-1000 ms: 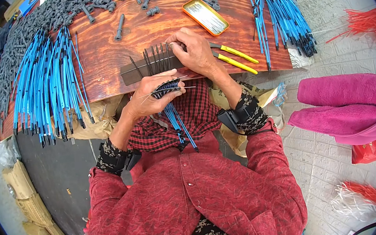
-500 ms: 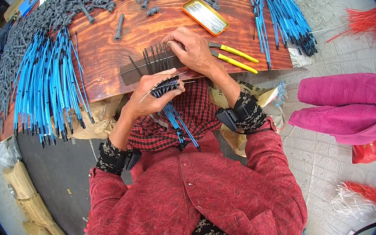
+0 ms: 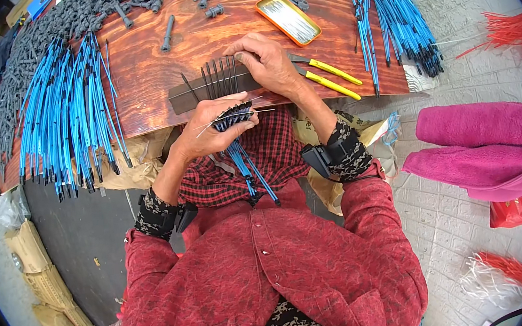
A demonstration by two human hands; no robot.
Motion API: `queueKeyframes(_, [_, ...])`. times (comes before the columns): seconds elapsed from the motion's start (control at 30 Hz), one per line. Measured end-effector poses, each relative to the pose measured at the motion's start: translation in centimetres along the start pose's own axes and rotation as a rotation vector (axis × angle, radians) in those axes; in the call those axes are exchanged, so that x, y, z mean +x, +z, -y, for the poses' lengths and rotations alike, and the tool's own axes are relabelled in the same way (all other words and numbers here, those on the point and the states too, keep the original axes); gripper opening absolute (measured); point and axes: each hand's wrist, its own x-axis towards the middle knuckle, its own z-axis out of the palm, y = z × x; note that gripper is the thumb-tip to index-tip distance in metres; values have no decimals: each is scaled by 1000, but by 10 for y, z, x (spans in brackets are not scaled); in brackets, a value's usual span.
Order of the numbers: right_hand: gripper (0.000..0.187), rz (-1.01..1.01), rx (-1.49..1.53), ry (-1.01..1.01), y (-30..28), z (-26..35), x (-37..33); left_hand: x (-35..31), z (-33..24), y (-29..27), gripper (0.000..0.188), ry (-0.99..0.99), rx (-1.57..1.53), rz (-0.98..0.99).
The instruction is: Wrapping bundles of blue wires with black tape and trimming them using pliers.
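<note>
My left hand (image 3: pixel 212 133) is closed round a bundle of slim blue rods (image 3: pixel 242 165) with black ends. The ends face up out of my fist, with a few thin silvery needles lying crosswise among them; the rods hang down over my lap. My right hand (image 3: pixel 273 68) is at the right end of a dark bar (image 3: pixel 183 102) on the table edge, its thumb and fingers pinched at the last of several thin black rods (image 3: pixel 212 81) standing up from the bar. What exactly the pinch holds is partly hidden.
Yellow-handled pliers (image 3: pixel 333 82) and an orange-rimmed tin (image 3: pixel 278 24) of thin needles lie right of the bar. Blue rods (image 3: pixel 69 120) fan out at the left, more (image 3: pixel 403 24) at the right. Grey plastic plugs (image 3: pixel 95 11) heap at the back. Pink cloth (image 3: pixel 475 122) sits at far right.
The whole view has shifted slightly. Both hands keep nearly the same place and grip, my right still at the rods on the bar and my left still round the bundle.
</note>
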Motion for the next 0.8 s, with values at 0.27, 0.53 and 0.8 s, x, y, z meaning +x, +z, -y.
queueKeyframes(0.27, [18,51,-160,-148,-4,6,5,-1,3,0,13,-2,18,7])
queueKeyframes(0.53, [24,101,-73,-157,-2,-2,7,-1,1,-1,11,-11,23,20])
queueKeyframes(0.8, [33,137,-116,-209,-4,2,11,0,0,-2,11,-22,-2,26])
